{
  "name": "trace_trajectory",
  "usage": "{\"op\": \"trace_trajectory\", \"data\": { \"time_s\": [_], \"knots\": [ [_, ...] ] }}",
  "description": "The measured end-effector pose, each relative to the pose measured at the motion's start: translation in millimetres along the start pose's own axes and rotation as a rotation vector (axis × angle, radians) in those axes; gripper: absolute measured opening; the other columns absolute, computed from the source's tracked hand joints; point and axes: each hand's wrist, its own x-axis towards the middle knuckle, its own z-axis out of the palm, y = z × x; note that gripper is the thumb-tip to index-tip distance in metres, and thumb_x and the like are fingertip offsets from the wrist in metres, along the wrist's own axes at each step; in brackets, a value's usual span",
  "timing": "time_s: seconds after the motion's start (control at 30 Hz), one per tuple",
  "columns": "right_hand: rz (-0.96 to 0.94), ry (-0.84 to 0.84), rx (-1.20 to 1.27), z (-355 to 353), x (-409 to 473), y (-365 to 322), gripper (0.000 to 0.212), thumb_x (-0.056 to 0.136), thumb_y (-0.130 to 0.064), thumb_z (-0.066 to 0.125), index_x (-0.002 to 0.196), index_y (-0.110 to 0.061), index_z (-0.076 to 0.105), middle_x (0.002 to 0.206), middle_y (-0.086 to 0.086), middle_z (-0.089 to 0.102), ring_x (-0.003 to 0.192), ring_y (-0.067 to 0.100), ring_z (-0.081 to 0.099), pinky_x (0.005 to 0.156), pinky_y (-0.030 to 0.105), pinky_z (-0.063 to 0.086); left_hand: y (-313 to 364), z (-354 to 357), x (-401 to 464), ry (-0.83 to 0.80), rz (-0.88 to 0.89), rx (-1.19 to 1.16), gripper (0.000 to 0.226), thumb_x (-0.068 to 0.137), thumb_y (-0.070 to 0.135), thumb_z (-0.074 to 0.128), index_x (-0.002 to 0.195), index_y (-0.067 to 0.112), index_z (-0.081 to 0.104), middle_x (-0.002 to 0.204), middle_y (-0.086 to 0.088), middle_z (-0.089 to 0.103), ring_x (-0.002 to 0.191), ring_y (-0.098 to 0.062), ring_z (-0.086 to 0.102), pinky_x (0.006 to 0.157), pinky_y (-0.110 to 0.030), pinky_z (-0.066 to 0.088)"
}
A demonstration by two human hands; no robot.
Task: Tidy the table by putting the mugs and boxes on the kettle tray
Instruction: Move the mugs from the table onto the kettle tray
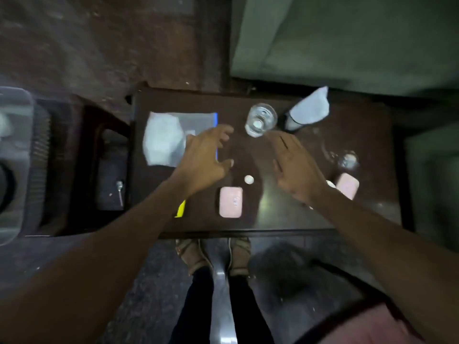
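The frame is blurred. Both my hands hover over a dark wooden table (360, 212). My left hand (206, 160) is open with fingers spread, above the right edge of a blue-edged sheet with a white cloth (164, 140) on it. My right hand (295, 167) is open too, its fingertips close to a clear glass (260, 119) at the back. A pink box (231, 202) lies near the front edge below my left hand. A second pink box (347, 186) lies at the right, beside my right wrist. No mug or kettle tray can be made out.
A dark bottle with a white cloth over it (308, 110) stands behind my right hand. Another clear glass (347, 160) sits at the right. A small white round cap (248, 180) and a yellow strip (180, 209) lie on the table. A lower stand (111, 170) is at the left.
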Motion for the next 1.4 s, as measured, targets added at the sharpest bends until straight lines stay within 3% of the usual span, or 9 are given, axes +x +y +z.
{"op": "trace_trajectory", "data": {
  "time_s": [0.1,0.33,0.5,0.63,0.87,1.03,1.27,1.4],
  "knots": [
    [0.164,0.009,0.005,3,-48,50,0.071,0.079,0.003,0.056,0.149,-0.002,0.044,0.145,0.017,0.05,0.133,0.036,0.047,0.117,0.04,0.036,17,64,-12,-0.118,0.017,0.044,0.073,0.075,0.025,0.084,0.142,0.028,0.055,0.126,0.01,0.067,0.106,-0.013,0.068,0.104,-0.039,0.039],
    [0.503,0.066,0.064,17,-116,120,0.078,0.075,0.008,0.059,0.149,-0.012,0.043,0.14,0.011,0.05,0.129,0.033,0.047,0.098,0.045,0.05,55,158,-4,-0.307,0.008,0.144,0.087,0.08,0.034,0.084,0.155,0.027,0.041,0.147,0.004,0.057,0.132,-0.018,0.058,0.111,-0.045,0.034],
    [0.541,0.023,0.05,37,-138,152,0.079,0.076,0.01,0.062,0.15,-0.004,0.041,0.147,0.016,0.048,0.135,0.035,0.044,0.112,0.043,0.042,77,211,0,-0.409,0.068,0.215,0.092,0.082,0.03,0.081,0.16,0.023,0.034,0.155,-0.002,0.05,0.142,-0.025,0.05,0.115,-0.045,0.031],
    [0.493,-0.054,0.004,56,-143,170,0.081,0.078,0.0,0.071,0.153,-0.003,0.038,0.15,0.016,0.049,0.134,0.037,0.046,0.111,0.048,0.042,91,245,12,-0.404,0.097,0.218,0.089,0.085,0.017,0.077,0.162,0.021,0.032,0.157,-0.006,0.046,0.144,-0.031,0.046,0.116,-0.046,0.031],
    [0.423,-0.047,0.012,78,-133,187,0.083,0.074,-0.022,0.086,0.145,-0.004,0.047,0.142,0.016,0.058,0.133,0.036,0.05,0.105,0.047,0.043,105,285,38,-0.388,0.15,0.276,0.079,0.08,0.007,0.077,0.153,0.019,0.046,0.145,-0.006,0.056,0.133,-0.034,0.052,0.1,-0.044,0.041],
    [0.366,0.016,0.038,82,-129,188,0.061,0.073,-0.018,0.085,0.126,-0.004,0.059,0.123,0.016,0.068,0.118,0.039,0.058,0.096,0.046,0.046,105,287,37,-0.372,0.144,0.25,0.068,0.076,0.004,0.079,0.138,0.017,0.055,0.134,-0.005,0.063,0.124,-0.034,0.058,0.097,-0.043,0.044],
    [0.196,0.143,0.102,51,-110,163,0.057,0.072,-0.019,0.084,0.122,-0.01,0.057,0.111,0.013,0.067,0.103,0.038,0.061,0.088,0.048,0.05,110,229,39,-0.287,0.17,0.227,0.075,0.068,0.011,0.083,0.137,0.022,0.056,0.131,0.0,0.062,0.121,-0.03,0.058,0.096,-0.043,0.044],
    [0.102,0.171,0.093,30,-57,113,0.062,0.073,-0.011,0.084,0.129,-0.005,0.058,0.119,0.017,0.066,0.108,0.041,0.062,0.097,0.044,0.042,89,156,44,-0.152,0.187,0.268,0.077,0.069,0.017,0.083,0.14,0.022,0.053,0.133,0.002,0.059,0.122,-0.027,0.055,0.096,-0.043,0.039]
  ]
}}
